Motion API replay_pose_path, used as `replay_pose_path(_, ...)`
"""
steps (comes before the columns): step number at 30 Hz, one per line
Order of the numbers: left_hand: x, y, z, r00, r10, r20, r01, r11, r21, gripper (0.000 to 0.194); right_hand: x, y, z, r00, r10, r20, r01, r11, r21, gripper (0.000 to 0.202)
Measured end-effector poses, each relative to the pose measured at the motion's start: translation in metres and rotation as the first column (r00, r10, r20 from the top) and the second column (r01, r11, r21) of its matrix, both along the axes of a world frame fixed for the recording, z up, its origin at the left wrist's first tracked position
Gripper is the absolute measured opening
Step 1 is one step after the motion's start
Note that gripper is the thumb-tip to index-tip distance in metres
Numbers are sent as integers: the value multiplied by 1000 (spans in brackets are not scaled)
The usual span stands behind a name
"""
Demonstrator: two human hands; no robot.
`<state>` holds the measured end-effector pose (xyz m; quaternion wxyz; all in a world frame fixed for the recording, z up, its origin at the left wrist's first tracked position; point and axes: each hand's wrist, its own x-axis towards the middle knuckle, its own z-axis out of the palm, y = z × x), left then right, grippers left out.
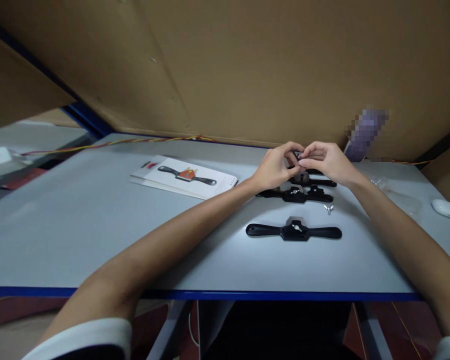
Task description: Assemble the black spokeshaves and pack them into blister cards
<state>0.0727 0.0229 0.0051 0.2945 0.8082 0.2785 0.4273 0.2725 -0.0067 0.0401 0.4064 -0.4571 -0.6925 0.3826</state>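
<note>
My left hand point(276, 167) and my right hand point(327, 161) meet over the far part of the table, fingertips close together around a small dark piece point(297, 155), too small to name. Both hands have curled fingers. Beneath them lie several black two-handled tools, partly hidden by the hands. One black tool point(303, 194) lies just in front of my hands with a small black part point(315, 191) on its right handle. Nearer to me another black tool point(294, 230) lies alone, with a metal blade at its middle. A silver wing screw point(328, 209) rests between these two, to the right.
Flat packages point(187, 176) with a tool picture lie left of my hands on the grey table point(97, 225). At the right are clear plastic point(397, 195) and a white rounded object point(446, 208). A purple blurred item point(365, 135) leans against the back panel, where wires run.
</note>
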Motion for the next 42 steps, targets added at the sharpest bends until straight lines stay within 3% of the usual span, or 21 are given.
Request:
replay_pose_path(4,1,1,-5,1000,-6,-30,9,997,75,33,0,6,-5,998,-59,-36,59,998,0,50)
replay_pose_path(7,1,0,-7,996,-49,-76,57,994,98,33,0,6,-4,998,-43,37,43,999,11,45)
replay_pose_path(17,-15,5,12,951,-249,-185,267,960,81,32,15,3,11,994,37,106,-32,998,-50,38)
replay_pose_path(20,-23,9,8,967,-209,-144,221,973,70,35,25,6,12,991,1,135,9,997,-75,31)
replay_pose_path(24,-26,15,-1,982,-60,-181,83,989,120,29,32,3,6,956,-3,293,7,1000,-13,21)
replay_pose_path(28,-19,16,0,907,25,-420,31,992,125,30,26,0,-3,875,26,483,-92,989,114,12)
replay_pose_path(33,-13,11,7,765,-2,-644,57,996,65,46,23,2,-11,799,12,601,-188,955,231,11)
replay_pose_path(39,-11,13,7,688,-6,-726,31,999,22,46,23,2,-13,798,61,600,-203,964,173,14)
replay_pose_path(42,-10,14,7,680,0,-733,28,999,25,45,22,3,-14,801,65,595,-202,965,167,30)
